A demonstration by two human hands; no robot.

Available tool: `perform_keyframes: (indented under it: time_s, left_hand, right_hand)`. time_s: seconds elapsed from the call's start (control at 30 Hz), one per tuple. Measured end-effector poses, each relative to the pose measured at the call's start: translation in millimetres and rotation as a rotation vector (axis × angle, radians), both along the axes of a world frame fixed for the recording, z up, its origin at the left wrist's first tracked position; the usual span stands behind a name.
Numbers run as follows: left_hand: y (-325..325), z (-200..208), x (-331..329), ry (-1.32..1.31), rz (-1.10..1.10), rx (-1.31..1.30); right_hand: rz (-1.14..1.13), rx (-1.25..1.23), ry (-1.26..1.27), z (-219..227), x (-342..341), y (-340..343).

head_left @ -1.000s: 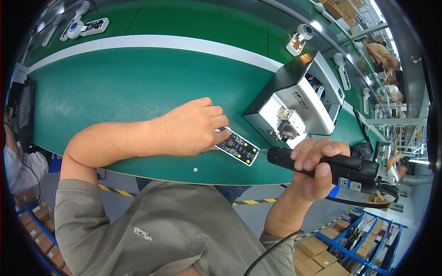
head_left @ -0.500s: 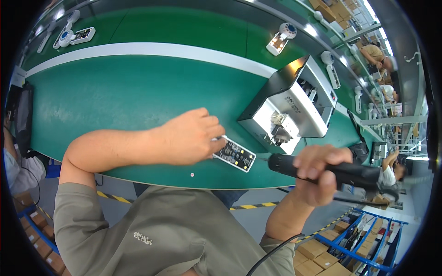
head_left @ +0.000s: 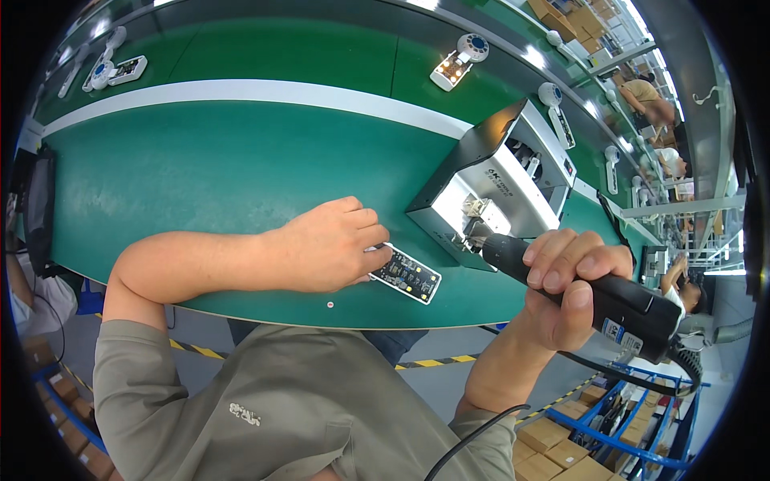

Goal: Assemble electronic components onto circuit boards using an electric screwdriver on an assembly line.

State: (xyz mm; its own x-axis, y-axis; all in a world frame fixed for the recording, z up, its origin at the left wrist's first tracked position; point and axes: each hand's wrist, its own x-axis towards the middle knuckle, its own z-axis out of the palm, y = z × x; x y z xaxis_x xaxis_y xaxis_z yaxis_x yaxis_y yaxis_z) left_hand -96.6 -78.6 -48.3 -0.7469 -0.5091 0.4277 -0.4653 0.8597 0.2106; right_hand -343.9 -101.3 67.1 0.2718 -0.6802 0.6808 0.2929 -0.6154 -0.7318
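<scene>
My left hand (head_left: 337,244) grips the near left end of a white-rimmed casing with a black circuit board (head_left: 411,275) and several small yellow squares on it. The casing lies on the green bench. Wrapped around a black electric screwdriver (head_left: 618,309), my right hand (head_left: 569,276) holds the tool tilted, its nose pointing left. The screwdriver's tip is at the front outlet of a silver and black screw feeder (head_left: 501,180); whether it touches cannot be made out. A tiny pinkish round piece (head_left: 330,305) lies near the bench's front edge.
Beyond the bench's white strip (head_left: 241,90), several white round-headed units (head_left: 451,70) stand on a green conveyor (head_left: 321,48). The screwdriver's cable hangs at the right. Boxes on a blue rack (head_left: 634,433) are at the lower right. Other people sit farther right and at the left edge.
The screwdriver has moved from beside the casing to the screw feeder's outlet. My left hand still holds the casing. The units on the conveyor appear farther left.
</scene>
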Motion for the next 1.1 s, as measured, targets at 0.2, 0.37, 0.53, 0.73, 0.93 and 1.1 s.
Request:
perform_keyframes:
  time_s: [0.2,0.37,0.53,0.73,0.93,1.1]
  left_hand:
    - [-2.3,3.0,0.7,-0.062,-0.038,0.099]
    - [-0.7,-0.7,1.9,-0.043,-0.034,0.105]
    - [-2.9,-0.8,0.5,-0.036,-0.014,-0.01]
    - [-0.7,-1.6,1.8,-0.069,-0.015,0.081]
    - [-1.3,-4.5,0.7,-0.058,-0.007,0.076]
    - [-3.1,0.6,0.5,-0.072,-0.017,0.072]
  right_hand:
    - [0.084,0.137,-0.129,-12.5,13.7,13.3]
    - [0.154,0.121,-0.085,-37.8,29.9,5.1]
    - [0.172,0.15,-0.068,-42.6,36.8,3.3]
    - [0.155,0.18,-0.07,-44.3,43.5,2.3]
    - [0.161,0.251,-0.081,-42.4,48.9,1.7]
    - [0.169,0.234,0.005,-41.3,49.8,4.7]
